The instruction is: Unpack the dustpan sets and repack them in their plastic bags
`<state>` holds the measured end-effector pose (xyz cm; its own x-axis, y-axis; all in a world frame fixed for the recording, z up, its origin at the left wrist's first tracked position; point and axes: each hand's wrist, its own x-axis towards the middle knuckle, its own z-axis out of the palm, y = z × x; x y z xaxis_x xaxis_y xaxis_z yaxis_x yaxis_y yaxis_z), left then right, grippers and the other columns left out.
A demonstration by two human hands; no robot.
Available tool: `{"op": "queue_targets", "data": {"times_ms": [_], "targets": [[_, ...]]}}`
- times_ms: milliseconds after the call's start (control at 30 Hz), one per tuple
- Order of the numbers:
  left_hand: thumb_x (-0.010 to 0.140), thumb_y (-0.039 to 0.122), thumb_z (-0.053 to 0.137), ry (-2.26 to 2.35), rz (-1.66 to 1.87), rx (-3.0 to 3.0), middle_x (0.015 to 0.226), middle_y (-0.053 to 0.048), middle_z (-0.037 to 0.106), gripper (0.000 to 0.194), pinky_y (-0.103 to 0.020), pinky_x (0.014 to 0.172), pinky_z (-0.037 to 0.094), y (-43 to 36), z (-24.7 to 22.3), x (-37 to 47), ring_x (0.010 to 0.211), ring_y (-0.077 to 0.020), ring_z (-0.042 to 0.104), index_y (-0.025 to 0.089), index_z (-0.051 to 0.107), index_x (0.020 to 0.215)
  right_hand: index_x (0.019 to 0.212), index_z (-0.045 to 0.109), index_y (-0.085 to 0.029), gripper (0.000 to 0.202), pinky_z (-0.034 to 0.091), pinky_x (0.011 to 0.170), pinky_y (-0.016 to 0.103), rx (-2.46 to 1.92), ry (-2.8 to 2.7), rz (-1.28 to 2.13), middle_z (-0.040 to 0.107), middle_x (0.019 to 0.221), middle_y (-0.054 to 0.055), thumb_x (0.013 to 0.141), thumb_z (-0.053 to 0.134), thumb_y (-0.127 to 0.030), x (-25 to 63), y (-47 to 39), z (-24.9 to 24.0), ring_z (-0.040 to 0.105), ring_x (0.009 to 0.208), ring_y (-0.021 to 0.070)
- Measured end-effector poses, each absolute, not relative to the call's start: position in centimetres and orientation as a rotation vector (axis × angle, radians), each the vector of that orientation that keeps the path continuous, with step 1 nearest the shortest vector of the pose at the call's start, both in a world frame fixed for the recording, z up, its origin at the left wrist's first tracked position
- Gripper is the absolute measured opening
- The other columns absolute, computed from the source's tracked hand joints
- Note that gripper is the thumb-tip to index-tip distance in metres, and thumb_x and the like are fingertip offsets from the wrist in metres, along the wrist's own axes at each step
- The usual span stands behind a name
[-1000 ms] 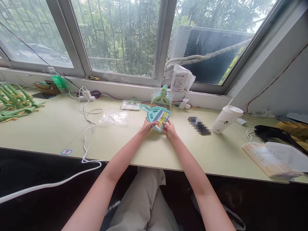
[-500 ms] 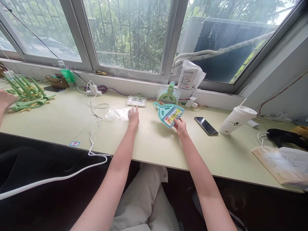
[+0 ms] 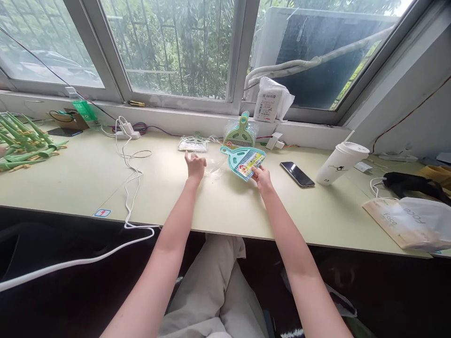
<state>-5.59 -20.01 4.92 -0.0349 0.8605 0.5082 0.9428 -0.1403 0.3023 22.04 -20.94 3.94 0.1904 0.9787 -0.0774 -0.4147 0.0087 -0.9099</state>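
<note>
A teal dustpan with a small brush and a colourful label [image 3: 241, 161] is held at its right edge by my right hand [image 3: 261, 177], thumb over the label. My left hand [image 3: 196, 166] is over the table, fingers partly curled, the index finger pointing away. Clear plastic film [image 3: 215, 166] lies between my left hand and the dustpan; whether the fingers hold it cannot be made out. Beyond my left hand lies a wrapped pale green brush set [image 3: 193, 142]. Behind the teal dustpan, a wrapped green dustpan [image 3: 240, 134] leans near the sill.
On the table [image 3: 169, 197] are a black phone [image 3: 297, 174], a white cup with straw [image 3: 341, 163] and a tissue pack [image 3: 408, 223] at right. White cables [image 3: 132, 188] and green plant stalks [image 3: 28, 143] are at left. A boxed package [image 3: 270, 102] stands on the sill.
The clear film has moved from the left side of my left hand to its right. My left fingers have curled. The view has shifted slightly; my right hand still holds the dustpan.
</note>
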Motion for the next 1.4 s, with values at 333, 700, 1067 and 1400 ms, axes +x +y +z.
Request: {"op": "queue_targets", "data": {"times_ms": [333, 700, 1067, 1400], "targets": [[0.085, 0.025, 0.053, -2.098, -0.576, -2.273, 0.115, -0.014, 0.067, 0.03, -0.042, 0.103, 0.034, -19.4, 3.8, -4.2, 0.116, -0.03, 0.055, 0.019, 0.073, 0.106, 0.099, 0.063, -0.016, 0.023, 0.064, 0.066, 0.027, -1.029, -0.857, 1.341, 0.077, 0.077, 0.002, 0.078, 0.067, -0.006, 21.9, -21.0, 4.0, 0.074, 0.065, 0.0153], [0.093, 0.023, 0.038, -2.27, -0.733, -1.843, 0.106, -0.019, 0.069, 0.037, -0.044, 0.093, 0.039, -19.2, 4.2, -5.7, 0.106, -0.033, 0.058, 0.011, 0.071, 0.107, 0.094, 0.067, -0.013, 0.02, 0.062, 0.063, 0.026, -1.203, -0.932, 1.368, 0.077, 0.074, 0.004, 0.077, 0.066, -0.003, 21.3, -21.4, 4.2, 0.073, 0.063, 0.0158], [0.095, 0.023, 0.035, -1.898, -0.877, -2.038, 0.109, -0.019, 0.067, 0.041, -0.047, 0.104, 0.031, -20.8, 4.7, -2.1, 0.113, -0.0342, 0.053, 0.012, 0.073, 0.105, 0.096, 0.063, -0.017, 0.023, 0.065, 0.073, 0.034, -1.042, -1.006, 1.388, 0.077, 0.077, 0.004, 0.077, 0.073, -0.009, 18.0, -22.3, 3.5, 0.074, 0.068, 0.0176], [0.096, 0.023, 0.03, -1.897, -0.949, -1.949, 0.1, -0.021, 0.068, 0.046, -0.054, 0.113, 0.022, -21.2, 5.1, -2.2, 0.113, -0.0357, 0.054, 0.011, 0.074, 0.101, 0.093, 0.059, -0.02, 0.026, 0.064, 0.081, 0.032, -1.046, -0.707, 1.204, 0.076, 0.092, 0.004, 0.073, 0.074, -0.014, 18.6, -21.8, 2.6, 0.075, 0.085, 0.0174]]}}
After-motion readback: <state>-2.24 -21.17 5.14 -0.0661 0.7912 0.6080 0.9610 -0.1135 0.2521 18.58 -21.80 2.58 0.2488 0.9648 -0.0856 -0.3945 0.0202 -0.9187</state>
